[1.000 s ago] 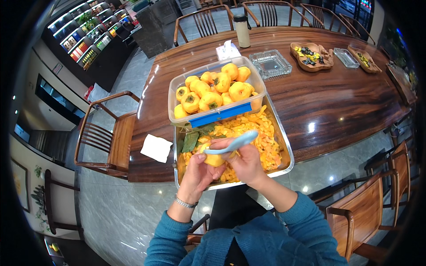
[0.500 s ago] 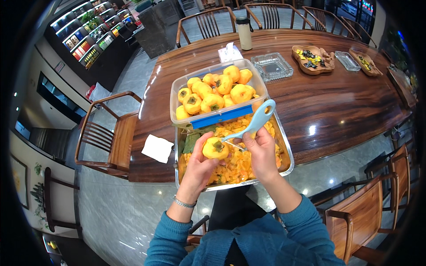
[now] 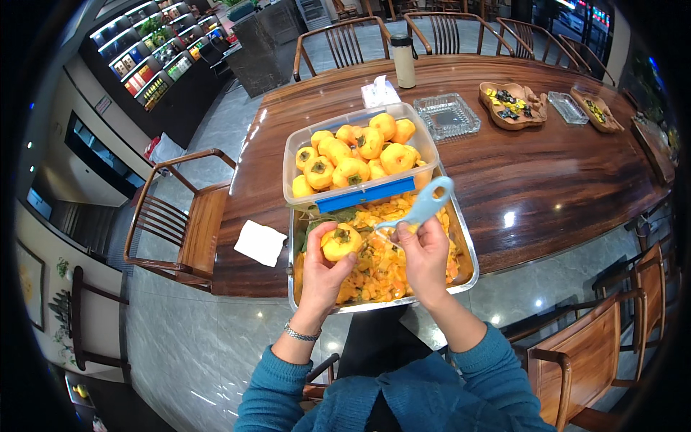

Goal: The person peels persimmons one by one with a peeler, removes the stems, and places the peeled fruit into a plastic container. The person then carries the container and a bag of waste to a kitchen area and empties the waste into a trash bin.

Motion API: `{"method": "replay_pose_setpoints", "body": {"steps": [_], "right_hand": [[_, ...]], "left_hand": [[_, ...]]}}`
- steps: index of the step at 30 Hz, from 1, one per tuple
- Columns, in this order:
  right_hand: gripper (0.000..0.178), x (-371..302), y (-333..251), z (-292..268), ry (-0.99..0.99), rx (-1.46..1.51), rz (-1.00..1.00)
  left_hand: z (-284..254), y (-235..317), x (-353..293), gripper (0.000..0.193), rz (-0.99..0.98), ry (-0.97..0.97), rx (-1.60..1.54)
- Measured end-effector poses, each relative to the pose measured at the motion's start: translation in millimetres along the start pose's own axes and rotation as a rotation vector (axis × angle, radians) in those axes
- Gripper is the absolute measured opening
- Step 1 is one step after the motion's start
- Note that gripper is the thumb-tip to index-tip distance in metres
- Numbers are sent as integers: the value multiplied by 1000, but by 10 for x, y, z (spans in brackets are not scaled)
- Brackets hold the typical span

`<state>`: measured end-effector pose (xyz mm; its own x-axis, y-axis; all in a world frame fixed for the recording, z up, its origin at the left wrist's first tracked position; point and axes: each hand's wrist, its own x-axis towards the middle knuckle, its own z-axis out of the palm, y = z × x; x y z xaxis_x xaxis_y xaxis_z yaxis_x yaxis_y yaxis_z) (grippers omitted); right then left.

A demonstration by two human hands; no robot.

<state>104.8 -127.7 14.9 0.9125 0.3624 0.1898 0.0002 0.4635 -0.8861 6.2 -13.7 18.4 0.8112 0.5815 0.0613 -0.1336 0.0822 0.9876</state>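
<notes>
My left hand [image 3: 322,271] is closed around a peeled orange persimmon [image 3: 342,245], its stem end turned up. In my right hand [image 3: 423,259] is a light blue peeler [image 3: 426,204], its looped handle pointing up and away; the blade end lies apart from the fruit and is partly hidden by my fingers. Both hands are over a metal tray [image 3: 468,270] spread with orange peelings [image 3: 385,270] and some green leaves. Beyond them a clear plastic box [image 3: 290,162] with a blue clasp holds several peeled persimmons [image 3: 350,173], resting over the tray's far part.
A white paper napkin [image 3: 260,243] lies left of the tray on the wooden table [image 3: 533,187]. Behind the box stand a tissue pack [image 3: 379,93], a beige thermos [image 3: 404,65], a glass ashtray [image 3: 448,117] and a wooden dish of wrapped sweets [image 3: 497,119]. Wooden chairs [image 3: 201,223] surround the table.
My left hand has drawn the persimmon slightly left, away from the peeler, and tipped its stem end upward. The peeler has shifted a little right and lower. The whole view has moved slightly.
</notes>
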Motion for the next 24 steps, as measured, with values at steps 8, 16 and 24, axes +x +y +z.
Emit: {"method": "replay_pose_setpoints", "body": {"steps": [8, 16, 24], "right_hand": [[23, 182, -94, -137, -261, -1103, -151], [26, 124, -240, 81, -347, -865, -745], [13, 227, -146, 122, -486, -721, -678]], "left_hand": [[-45, -66, 46, 52, 310, -3, 309], [-30, 3, 124, 50, 557, 13, 672], [31, 70, 109, 48, 419, -33, 509]]}}
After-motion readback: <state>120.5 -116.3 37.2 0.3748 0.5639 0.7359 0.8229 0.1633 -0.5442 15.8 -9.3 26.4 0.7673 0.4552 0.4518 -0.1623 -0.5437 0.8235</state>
